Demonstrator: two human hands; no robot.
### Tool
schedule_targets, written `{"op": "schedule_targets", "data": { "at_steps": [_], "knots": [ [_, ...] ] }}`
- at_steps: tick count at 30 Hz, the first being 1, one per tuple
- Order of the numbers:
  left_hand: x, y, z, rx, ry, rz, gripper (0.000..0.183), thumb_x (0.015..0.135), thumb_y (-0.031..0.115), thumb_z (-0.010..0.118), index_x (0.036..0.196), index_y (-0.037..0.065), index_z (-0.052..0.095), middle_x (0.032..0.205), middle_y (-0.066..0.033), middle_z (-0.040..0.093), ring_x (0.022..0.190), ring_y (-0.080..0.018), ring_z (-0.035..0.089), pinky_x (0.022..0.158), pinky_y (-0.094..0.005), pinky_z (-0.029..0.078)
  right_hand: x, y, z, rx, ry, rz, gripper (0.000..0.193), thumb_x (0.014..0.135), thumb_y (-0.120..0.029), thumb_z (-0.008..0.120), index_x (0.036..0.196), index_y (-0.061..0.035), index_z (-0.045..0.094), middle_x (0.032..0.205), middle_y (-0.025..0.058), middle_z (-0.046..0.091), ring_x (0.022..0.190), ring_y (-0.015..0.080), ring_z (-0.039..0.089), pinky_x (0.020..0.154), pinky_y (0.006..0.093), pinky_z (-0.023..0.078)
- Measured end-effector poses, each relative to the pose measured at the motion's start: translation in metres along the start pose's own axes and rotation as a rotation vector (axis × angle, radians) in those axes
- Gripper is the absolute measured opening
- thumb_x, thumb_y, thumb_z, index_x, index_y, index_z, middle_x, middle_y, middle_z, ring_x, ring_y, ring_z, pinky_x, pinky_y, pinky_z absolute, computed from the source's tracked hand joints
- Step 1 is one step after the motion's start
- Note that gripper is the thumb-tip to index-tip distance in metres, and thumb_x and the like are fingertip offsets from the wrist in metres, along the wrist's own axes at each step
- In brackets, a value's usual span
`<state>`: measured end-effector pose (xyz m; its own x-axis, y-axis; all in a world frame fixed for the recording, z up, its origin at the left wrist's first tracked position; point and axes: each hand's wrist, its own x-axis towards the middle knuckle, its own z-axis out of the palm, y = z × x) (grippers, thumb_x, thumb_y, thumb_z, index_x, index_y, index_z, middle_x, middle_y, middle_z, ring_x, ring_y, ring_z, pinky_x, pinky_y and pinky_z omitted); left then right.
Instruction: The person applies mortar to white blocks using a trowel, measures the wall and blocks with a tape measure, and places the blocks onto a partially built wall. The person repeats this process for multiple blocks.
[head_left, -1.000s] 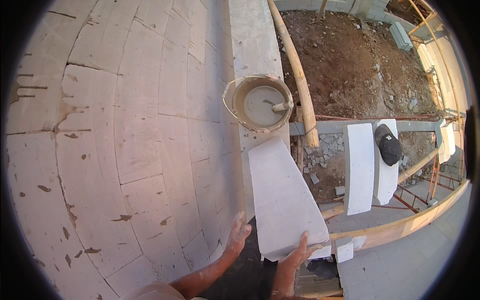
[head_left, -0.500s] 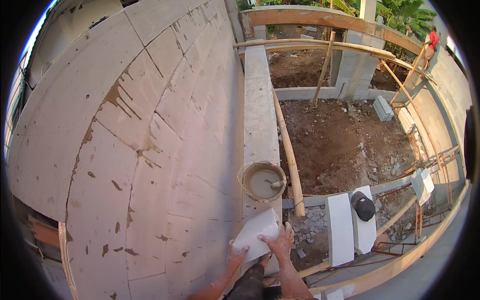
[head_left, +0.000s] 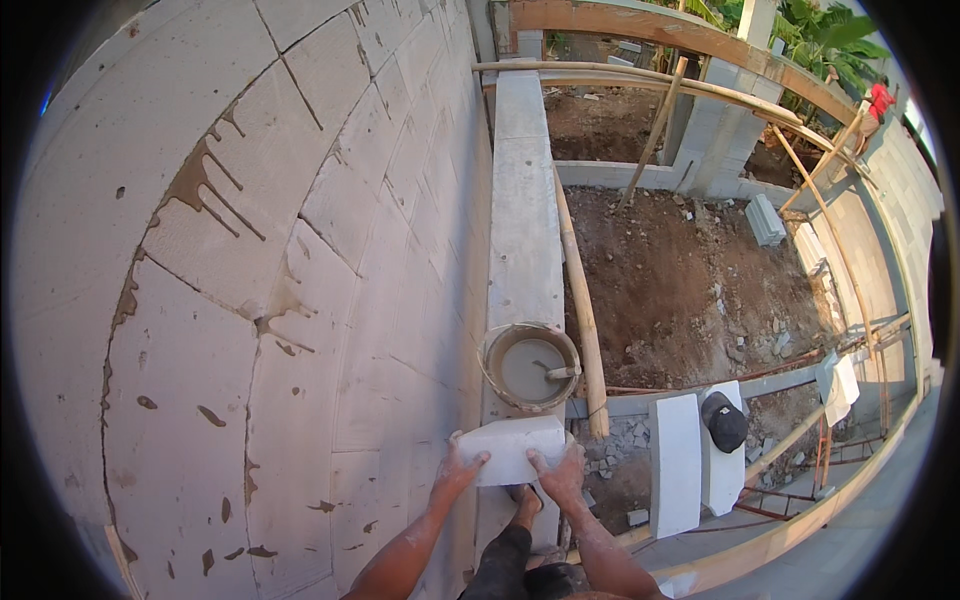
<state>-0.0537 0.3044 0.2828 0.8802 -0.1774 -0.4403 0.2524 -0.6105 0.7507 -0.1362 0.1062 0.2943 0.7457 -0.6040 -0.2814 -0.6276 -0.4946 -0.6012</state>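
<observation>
The left hand (head_left: 457, 468) and the right hand (head_left: 562, 472) each grip one end of a white, roughly rectangular lightweight block (head_left: 515, 448), thumbs pressed on its near face, so the grip pinches it from both sides. The block is over the narrow grey concrete ledge (head_left: 525, 250), just on the near side of a round, mortar-smeared bucket (head_left: 494, 368) of wet grey mix, and above a bare foot (head_left: 527, 506); whether its underside touches anything cannot be told. The likeliest trouble is a slip: dusty fingers on a chalky face could lose one end, dropping the block onto the foot. Pushed too far forward, it might knock the bucket, which stands close to the ledge's open right side, and spill the mix past the peeled wooden pole (head_left: 580, 310). A misstep on so narrow a footing seems a further risk.
</observation>
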Motion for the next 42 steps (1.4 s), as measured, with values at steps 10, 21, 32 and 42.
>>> {"op": "schedule_targets", "data": {
  "at_steps": [10,21,32,42],
  "knots": [
    [0.01,-0.008,0.026,-0.338,0.19,0.064,0.085,0.083,0.04,0.071,0.138,-0.011,0.031,0.127,-0.0259,0.051,0.117,-0.0319,0.053,0.099,-0.0418,0.042,0.253,0.101,0.082,-0.192,-0.065,-0.308,0.021,0.078,-0.01,0.063,0.097,-0.0012,0.068,0.091,0.0124,0.065,0.083,0.0332,0.061,0.076,0.0444,0.049],
    [0.005,-0.015,0.026,-0.242,0.227,-0.001,0.086,0.081,0.044,0.071,0.133,-0.011,0.029,0.123,-0.0228,0.044,0.114,-0.0301,0.047,0.098,-0.0451,0.039,0.344,0.138,0.249,-1.215,-0.407,-0.672,0.019,0.087,-0.02,0.057,0.095,-0.0168,0.073,0.098,0.0026,0.066,0.103,0.0199,0.053,0.087,0.0364,0.036],
    [0.002,-0.019,0.03,-0.35,0.215,-0.046,0.082,0.077,0.034,0.071,0.132,-0.01,0.029,0.124,-0.0238,0.043,0.115,-0.0296,0.046,0.098,-0.0458,0.039,0.306,0.103,0.176,-0.669,-0.405,-0.28,0.031,0.083,-0.013,0.057,0.113,-0.005,0.062,0.097,0.0188,0.064,0.087,0.0349,0.068,0.074,0.0462,0.055],
    [0.016,-0.004,0.029,-0.517,0.174,-0.002,0.105,0.074,0.039,0.078,0.141,-0.012,0.015,0.133,-0.0266,0.038,0.128,-0.031,0.041,0.107,-0.0465,0.035,0.309,0.165,0.144,0.122,-0.586,0.145,0.035,0.089,-0.035,0.064,0.104,-0.0038,0.068,0.072,0.0013,0.056,0.059,0.0109,0.054,0.053,0.029,0.047]
  ]
}}
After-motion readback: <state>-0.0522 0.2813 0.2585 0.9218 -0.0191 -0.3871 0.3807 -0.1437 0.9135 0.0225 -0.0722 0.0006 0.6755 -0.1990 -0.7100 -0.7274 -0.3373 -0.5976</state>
